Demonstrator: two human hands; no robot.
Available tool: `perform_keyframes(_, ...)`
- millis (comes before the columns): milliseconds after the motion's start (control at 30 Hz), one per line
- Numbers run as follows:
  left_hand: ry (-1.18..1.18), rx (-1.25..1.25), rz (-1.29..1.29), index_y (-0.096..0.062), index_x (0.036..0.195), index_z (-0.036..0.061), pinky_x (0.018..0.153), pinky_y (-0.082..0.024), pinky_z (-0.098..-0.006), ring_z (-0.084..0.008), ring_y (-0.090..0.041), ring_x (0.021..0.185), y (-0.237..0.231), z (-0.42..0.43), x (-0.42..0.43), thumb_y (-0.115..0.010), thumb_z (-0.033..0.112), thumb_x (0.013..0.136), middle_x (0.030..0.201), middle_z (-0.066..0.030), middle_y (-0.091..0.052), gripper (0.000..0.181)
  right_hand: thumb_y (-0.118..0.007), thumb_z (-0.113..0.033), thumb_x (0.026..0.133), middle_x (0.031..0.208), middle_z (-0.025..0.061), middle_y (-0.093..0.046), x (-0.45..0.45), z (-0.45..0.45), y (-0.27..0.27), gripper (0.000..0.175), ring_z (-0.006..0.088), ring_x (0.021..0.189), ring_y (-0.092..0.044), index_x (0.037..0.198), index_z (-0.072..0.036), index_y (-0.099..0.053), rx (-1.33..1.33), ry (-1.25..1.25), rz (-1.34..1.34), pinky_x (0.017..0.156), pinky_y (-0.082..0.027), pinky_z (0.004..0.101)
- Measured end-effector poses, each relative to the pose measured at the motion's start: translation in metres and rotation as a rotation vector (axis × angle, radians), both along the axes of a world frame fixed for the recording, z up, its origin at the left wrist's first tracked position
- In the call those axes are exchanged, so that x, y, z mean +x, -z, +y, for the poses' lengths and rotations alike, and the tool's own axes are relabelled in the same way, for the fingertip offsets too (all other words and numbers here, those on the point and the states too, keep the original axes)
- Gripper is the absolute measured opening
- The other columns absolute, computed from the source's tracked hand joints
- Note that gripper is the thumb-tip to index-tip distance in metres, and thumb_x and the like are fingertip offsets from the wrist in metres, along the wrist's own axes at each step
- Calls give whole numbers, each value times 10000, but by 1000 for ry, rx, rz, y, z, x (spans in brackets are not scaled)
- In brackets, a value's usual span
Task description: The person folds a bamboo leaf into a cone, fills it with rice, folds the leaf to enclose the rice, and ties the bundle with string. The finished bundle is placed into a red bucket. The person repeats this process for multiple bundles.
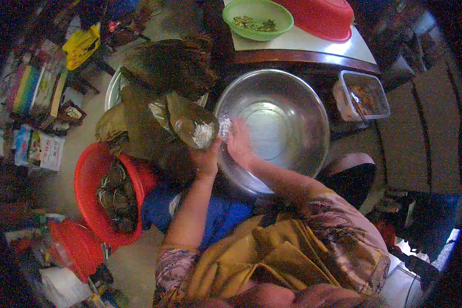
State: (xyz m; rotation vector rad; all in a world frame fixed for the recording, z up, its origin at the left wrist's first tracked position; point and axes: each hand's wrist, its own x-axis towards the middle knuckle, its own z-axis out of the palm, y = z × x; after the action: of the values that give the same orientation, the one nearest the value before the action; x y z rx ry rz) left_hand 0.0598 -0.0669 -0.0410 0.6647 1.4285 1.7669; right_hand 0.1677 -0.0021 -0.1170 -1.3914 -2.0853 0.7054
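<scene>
My left hand point(206, 159) grips the end of a folded, broad green-brown leaf point(194, 115). White rice grains point(204, 134) are heaped in the leaf's hollow. Just to its right, my right hand point(240, 140) is over the left rim of a large metal basin point(271, 131). More white rice point(225, 127) shows against the fingers of that hand. Motion blur hides how those fingers are set, so I cannot tell whether they are closed on the rice. A pile of long leaves point(154, 88) lies to the left, over a pale-rimmed container.
A red basin point(81, 192) at left holds several leaf-wrapped bundles point(117, 196) tied with pale string. At the back, a table point(312, 52) bears a green bowl point(258, 32) and a red basin point(323, 19). A plastic box point(365, 96) with brown food stands at right.
</scene>
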Motion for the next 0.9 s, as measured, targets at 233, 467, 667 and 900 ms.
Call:
perform_keyframes(233,44,51,-101,-342,1350,28,997,-388,-359,-216,-489,1141,12,3,-4,-779,90,711,1276,-89,-487,777,-398,-203,932,1472,244,-222,12,4,-14,565,370,1384,-177,1413,43,-231,-162,-82,433,1142,-141,400)
perform_keyframes(467,4,92,-140,-303,1373,33,1001,-381,-360,-214,-470,1157,24,11,-6,-780,103,713,1299,-90,-465,817,-397,-252,950,1371,240,-372,-29,-3,-2,481,385,1296,-332,1341,26,-364,-32,160,449,1109,-223,413)
perform_keyframes(667,42,64,-111,-318,1362,26,993,-386,-360,-220,-479,1143,27,12,-8,-786,149,716,1298,-93,-461,807,-452,-314,922,1240,165,-483,-48,18,-42,475,316,1157,-464,1283,-7,-418,-781,421,1449,1018,-341,394)
perform_keyframes(900,58,71,-69,-358,1334,24,985,-395,-360,-224,-490,1132,29,12,-11,-811,165,691,1275,-99,-484,798,-670,-35,698,1251,128,-478,-16,7,-67,789,272,1107,-524,1375,-50,-265,-459,-39,1049,933,-454,378)
